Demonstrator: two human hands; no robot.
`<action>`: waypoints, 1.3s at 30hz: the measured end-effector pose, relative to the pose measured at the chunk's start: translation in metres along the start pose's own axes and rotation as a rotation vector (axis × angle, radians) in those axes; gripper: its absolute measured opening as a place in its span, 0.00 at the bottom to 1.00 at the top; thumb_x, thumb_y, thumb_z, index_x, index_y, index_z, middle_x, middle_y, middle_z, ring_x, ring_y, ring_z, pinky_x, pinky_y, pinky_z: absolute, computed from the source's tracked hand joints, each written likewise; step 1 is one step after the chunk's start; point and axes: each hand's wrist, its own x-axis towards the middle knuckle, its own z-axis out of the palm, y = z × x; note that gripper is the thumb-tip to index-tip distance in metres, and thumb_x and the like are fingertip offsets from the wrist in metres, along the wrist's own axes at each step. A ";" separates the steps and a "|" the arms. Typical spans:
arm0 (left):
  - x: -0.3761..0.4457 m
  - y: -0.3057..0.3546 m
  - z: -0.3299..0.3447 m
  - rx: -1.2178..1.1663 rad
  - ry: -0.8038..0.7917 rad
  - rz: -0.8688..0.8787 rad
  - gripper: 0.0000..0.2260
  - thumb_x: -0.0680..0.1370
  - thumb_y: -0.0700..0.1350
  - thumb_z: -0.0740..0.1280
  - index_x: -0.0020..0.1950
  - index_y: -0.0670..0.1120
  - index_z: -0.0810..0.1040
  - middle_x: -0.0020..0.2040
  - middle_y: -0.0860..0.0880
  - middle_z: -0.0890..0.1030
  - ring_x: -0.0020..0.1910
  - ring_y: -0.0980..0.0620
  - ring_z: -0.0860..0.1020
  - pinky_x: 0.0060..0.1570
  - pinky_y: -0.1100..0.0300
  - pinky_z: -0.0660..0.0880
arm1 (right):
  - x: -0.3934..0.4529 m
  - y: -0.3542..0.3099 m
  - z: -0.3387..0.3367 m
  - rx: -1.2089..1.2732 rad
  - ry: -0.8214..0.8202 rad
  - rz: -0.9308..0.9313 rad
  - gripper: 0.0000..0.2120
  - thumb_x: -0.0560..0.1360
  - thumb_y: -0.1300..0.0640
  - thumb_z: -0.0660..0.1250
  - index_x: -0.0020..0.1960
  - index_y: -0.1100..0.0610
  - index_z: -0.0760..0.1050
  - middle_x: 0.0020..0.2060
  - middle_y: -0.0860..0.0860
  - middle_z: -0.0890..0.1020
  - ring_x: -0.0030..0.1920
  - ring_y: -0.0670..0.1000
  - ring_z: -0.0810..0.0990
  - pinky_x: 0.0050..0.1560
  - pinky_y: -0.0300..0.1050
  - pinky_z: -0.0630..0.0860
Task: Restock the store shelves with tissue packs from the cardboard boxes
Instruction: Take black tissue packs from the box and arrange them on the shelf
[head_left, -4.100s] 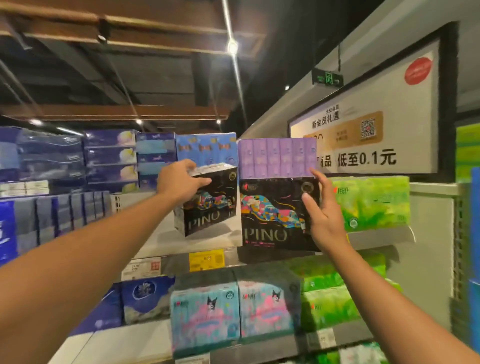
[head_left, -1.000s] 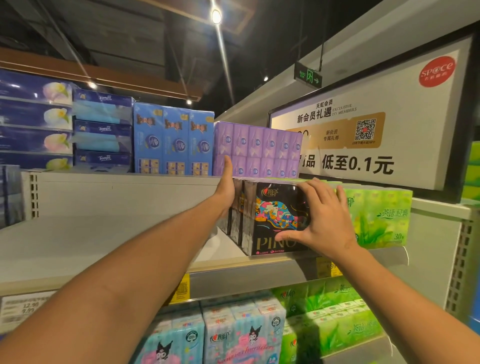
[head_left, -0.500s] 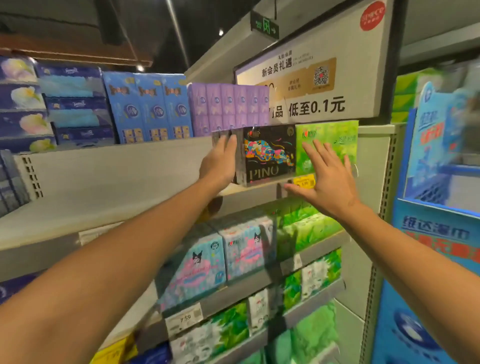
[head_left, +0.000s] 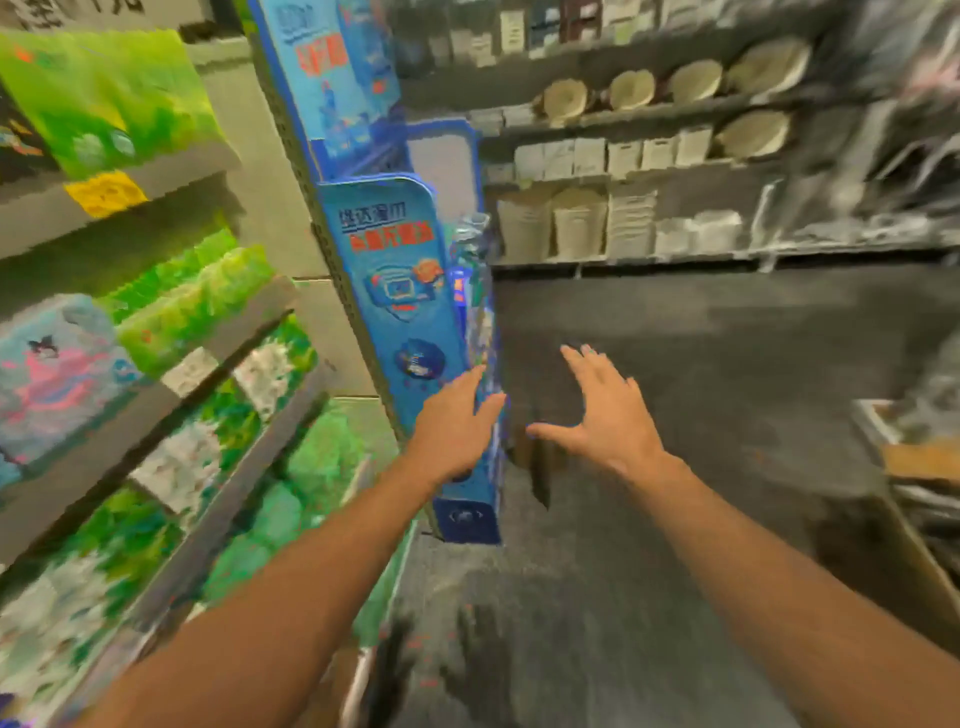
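head view: two bare hands held out over the dark aisle floor (head_left: 675, 338), both empty.

the left hand (head_left: 457, 426) has straight fingers close together, in front of the blue display stand (head_left: 384, 270); the right hand (head_left: 608, 410) is spread wide, thumb out, gripping nothing. tissue packs sit on the shelves (head_left: 208, 343) at left: one green pack (head_left: 109, 98) on the top tier above a yellow price tag (head_left: 106, 193), green packs and a pink-and-blue pack (head_left: 57, 374) below; blur stops an exact count. a cardboard box (head_left: 914, 493) stands at the right edge, its contents unclear. a far shelf (head_left: 649, 119) shows five pale round items.
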 end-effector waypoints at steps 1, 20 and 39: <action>0.000 0.025 0.027 0.010 -0.061 0.031 0.25 0.82 0.54 0.60 0.77 0.46 0.64 0.74 0.43 0.69 0.71 0.45 0.69 0.68 0.57 0.61 | -0.024 0.034 -0.012 -0.004 0.000 0.090 0.53 0.65 0.28 0.70 0.81 0.47 0.51 0.80 0.51 0.55 0.80 0.54 0.52 0.76 0.65 0.54; -0.030 0.532 0.493 0.113 -0.960 0.586 0.25 0.80 0.60 0.58 0.75 0.52 0.66 0.72 0.48 0.72 0.69 0.45 0.72 0.65 0.53 0.67 | -0.393 0.522 -0.243 0.161 0.310 1.167 0.45 0.64 0.35 0.76 0.75 0.49 0.65 0.69 0.51 0.74 0.68 0.56 0.73 0.64 0.50 0.71; 0.256 0.636 0.858 0.285 -1.142 0.485 0.27 0.78 0.57 0.66 0.74 0.51 0.67 0.62 0.42 0.78 0.58 0.40 0.78 0.58 0.47 0.76 | -0.226 0.895 -0.117 0.378 0.216 1.572 0.36 0.69 0.43 0.77 0.70 0.57 0.69 0.61 0.57 0.79 0.59 0.59 0.78 0.53 0.46 0.73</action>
